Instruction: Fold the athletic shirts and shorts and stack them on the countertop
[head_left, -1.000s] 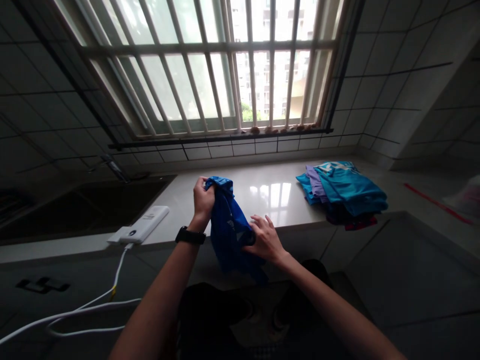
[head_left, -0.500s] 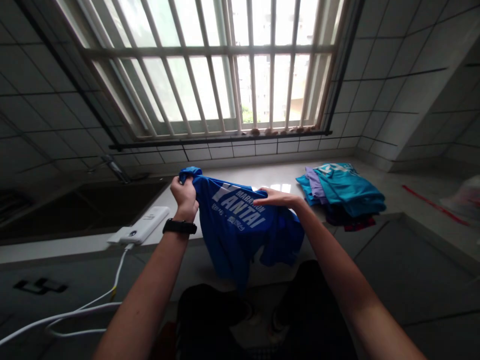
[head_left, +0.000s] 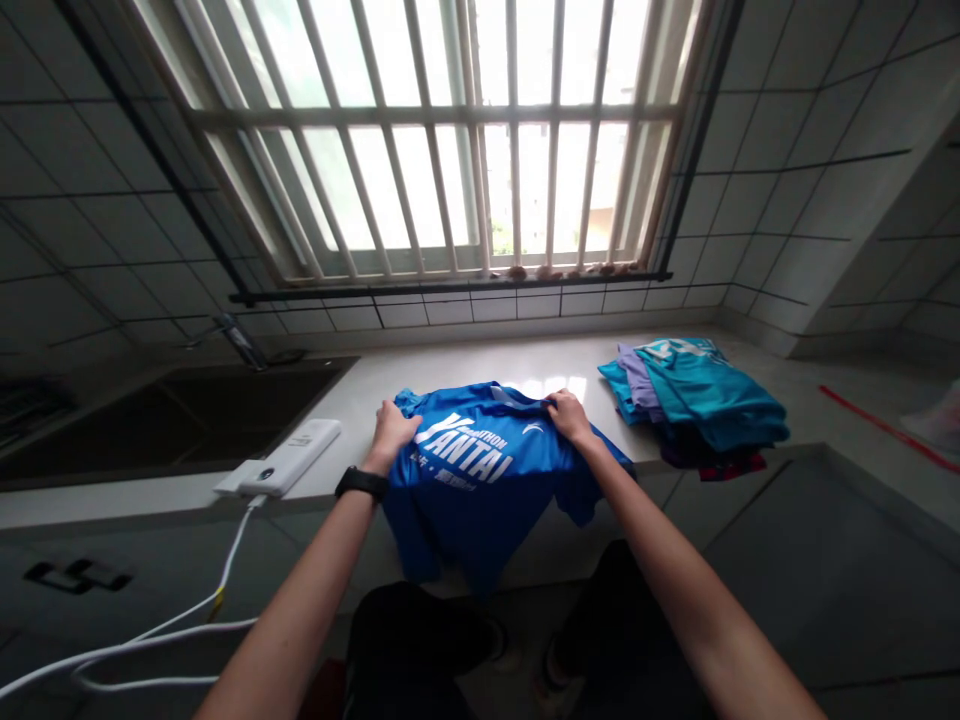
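A blue T-shirt with white "Marathon Yantai" lettering lies partly on the white countertop, its lower part hanging over the front edge. My left hand is closed on the shirt near its left shoulder, with a dark band on the wrist. By the collar on the other side, my right hand pinches the fabric. Between the two hands the neckline is spread and the printed front faces up.
Folded clothes in teal and lilac are stacked on the right. Left of the shirt, a white power bank with a white cable lies beside the dark sink. A red strip is at far right. A barred window is behind.
The shirt has come down onto the counter and spread flatter, showing its collar. My left hand has moved lower and slightly right; my right hand now grips near the neckline.
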